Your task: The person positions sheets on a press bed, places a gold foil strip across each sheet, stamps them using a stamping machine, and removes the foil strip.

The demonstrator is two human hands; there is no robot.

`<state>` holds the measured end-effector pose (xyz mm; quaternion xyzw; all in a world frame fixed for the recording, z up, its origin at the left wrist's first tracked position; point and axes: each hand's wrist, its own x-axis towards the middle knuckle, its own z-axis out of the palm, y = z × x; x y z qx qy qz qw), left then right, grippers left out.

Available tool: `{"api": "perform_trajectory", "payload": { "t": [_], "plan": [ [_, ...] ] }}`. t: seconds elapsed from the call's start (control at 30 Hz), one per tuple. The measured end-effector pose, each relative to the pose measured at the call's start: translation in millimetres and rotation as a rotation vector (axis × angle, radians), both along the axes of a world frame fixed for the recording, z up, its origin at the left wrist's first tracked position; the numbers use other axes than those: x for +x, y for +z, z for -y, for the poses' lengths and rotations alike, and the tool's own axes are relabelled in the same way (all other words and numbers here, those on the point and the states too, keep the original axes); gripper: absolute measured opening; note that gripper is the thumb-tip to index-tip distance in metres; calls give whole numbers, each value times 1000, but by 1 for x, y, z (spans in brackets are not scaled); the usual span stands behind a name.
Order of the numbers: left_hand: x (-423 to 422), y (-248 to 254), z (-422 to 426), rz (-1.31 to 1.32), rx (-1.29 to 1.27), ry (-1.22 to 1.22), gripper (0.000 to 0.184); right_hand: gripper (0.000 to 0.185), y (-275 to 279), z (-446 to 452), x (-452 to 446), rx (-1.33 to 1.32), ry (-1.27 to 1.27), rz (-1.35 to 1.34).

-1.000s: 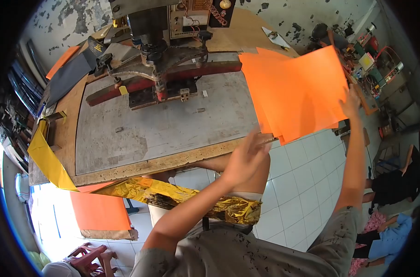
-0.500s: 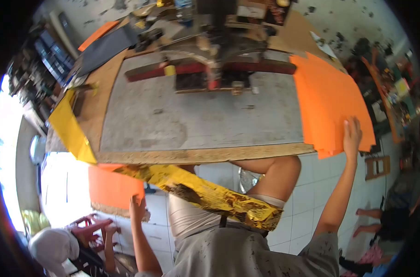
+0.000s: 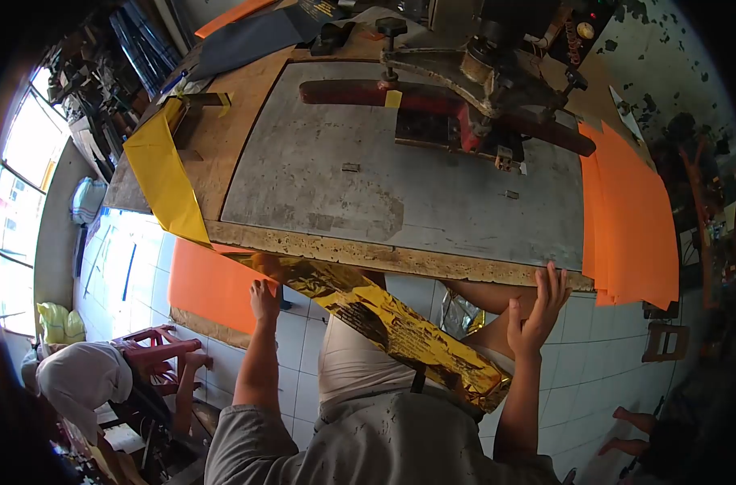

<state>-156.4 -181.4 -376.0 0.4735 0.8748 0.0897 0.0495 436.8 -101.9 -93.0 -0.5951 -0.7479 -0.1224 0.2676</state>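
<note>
My left hand (image 3: 264, 302) is at the right edge of an orange sheet (image 3: 214, 279), beyond the table's front left side, with its fingers closed on that edge. Close to the table's wooden front edge (image 3: 368, 259), my right hand (image 3: 538, 315) is raised with fingers apart and nothing in it. A crinkled gold foil strip (image 3: 400, 327) with cut-out marks slants from the table's left front across my lap. Yellow foil (image 3: 170, 182) lies over the table's left side. Fanned orange sheets (image 3: 631, 226) rest at the right end of the table.
A press head with a red bar (image 3: 433, 101) stands over the grey metal plate (image 3: 319, 162). Dark sheets (image 3: 251, 40) lie at the back left. A person in a white cap (image 3: 85, 384) sits at lower left beside a red stool (image 3: 154, 356). Another person's legs (image 3: 631, 432) show at lower right.
My right hand has left the orange sheets on the right and moved left to the table's front edge. My left hand has moved up along the orange sheet's edge. The view has shifted and tilted.
</note>
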Motion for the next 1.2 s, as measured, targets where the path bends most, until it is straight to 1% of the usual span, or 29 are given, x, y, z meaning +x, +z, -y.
{"api": "perform_trajectory", "payload": {
  "t": [0.03,0.13,0.23,0.33,0.43,0.53,0.6,0.63,0.67,0.7,0.73,0.77,0.8,0.83,0.87,0.9,0.93,1.03,1.07,1.1,1.13,1.17,1.2],
  "plan": [
    [-4,-3,3,-70,96,-79,35,59,0,-1,0,1,-1,6],
    [-20,-16,6,55,-24,-9,30,60,-2,-4,0,26,15,6],
    [-37,-25,15,-6,126,-7,24,60,-2,-5,-5,53,25,-27],
    [-53,-24,17,294,45,136,27,60,-1,-6,-8,66,29,-36],
    [-74,-36,33,911,329,378,31,59,1,-5,-7,52,33,-41],
    [-104,-35,58,1368,832,616,35,56,3,-3,-5,16,37,-57],
    [-145,-35,78,903,1114,943,32,52,6,0,-5,2,52,-120],
    [-156,-14,85,731,1167,974,32,51,9,2,-5,-4,59,-151],
    [-165,23,94,556,1213,1001,32,48,12,6,-7,41,58,-177],
    [-161,60,102,500,1203,891,32,46,15,11,-14,84,59,-203],
    [-145,105,107,441,1191,782,32,44,18,15,-22,126,63,-232],
    [-121,155,106,439,1171,681,31,42,24,18,-35,187,91,-245],
    [-91,205,106,432,1147,584,31,42,29,21,-51,174,171,-298],
    [-66,248,112,334,1022,505,33,42,34,25,-67,160,253,-352],
    [-62,274,121,263,945,455,38,42,35,27,-82,149,336,-407],
    [-59,295,127,132,924,441,39,40,26,26,-95,164,431,-443],
    [-54,316,133,4,900,426,40,36,28,28,-109,47,529,-461],
    [-39,405,144,272,808,251,37,28,42,30,-153,-238,823,-461],
    [-38,435,147,364,747,147,32,28,40,30,-163,-271,888,-446],
    [-52,451,148,373,746,69,30,29,35,30,-173,-301,956,-430],
    [-73,472,154,432,666,13,29,30,32,32,-181,-332,1028,-413],
    [-86,491,152,456,663,61,31,33,33,34,-187,-357,1054,-388],
    [-114,503,156,426,670,41,37,35,34,36,-192,-377,1072,-385]
  ]
}}
